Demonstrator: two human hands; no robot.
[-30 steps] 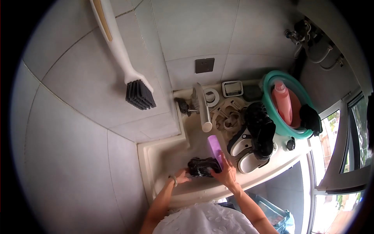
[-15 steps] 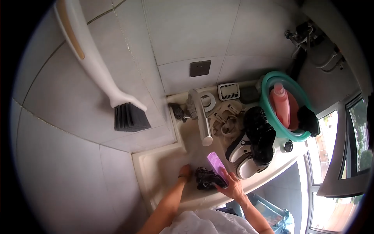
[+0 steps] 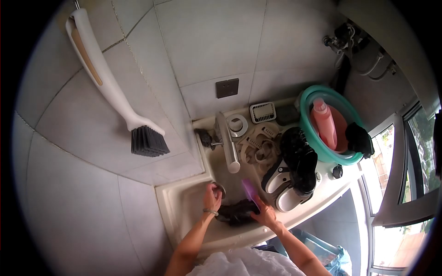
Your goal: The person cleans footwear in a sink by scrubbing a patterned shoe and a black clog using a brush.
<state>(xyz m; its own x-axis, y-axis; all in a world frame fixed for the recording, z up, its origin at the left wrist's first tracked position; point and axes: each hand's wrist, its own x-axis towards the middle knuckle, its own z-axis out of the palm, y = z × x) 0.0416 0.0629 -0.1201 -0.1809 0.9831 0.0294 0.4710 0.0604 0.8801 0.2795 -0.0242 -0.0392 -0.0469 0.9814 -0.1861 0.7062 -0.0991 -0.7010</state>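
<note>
My left hand [image 3: 212, 198], with a bracelet at the wrist, is over the pale sink [image 3: 184, 202]. Its fingers are closed on the edge of a small round grey disc [image 3: 220, 189] that looks like a drain cover. Beside it, my right hand [image 3: 265, 214] grips a long purple bar-shaped thing [image 3: 249, 189]; motion blurs it and its underside is hidden. A wet black item [image 3: 235, 213], its kind unclear, lies between both hands and touches the right fingers. Above them hangs the tap [image 3: 229, 152].
Black-and-white clogs [image 3: 301, 161] and beige sandals [image 3: 259, 146] crowd the right side. Behind them, a green basin [image 3: 306, 133] holds a pink bottle [image 3: 325, 124]. A soap dish [image 3: 263, 112] lies near the wall. A white brush [image 3: 115, 101] hangs at left.
My left hand has lifted slightly and now holds the round disc. The black item lies more stretched out toward the left, and the purple bar has shifted slightly left.
</note>
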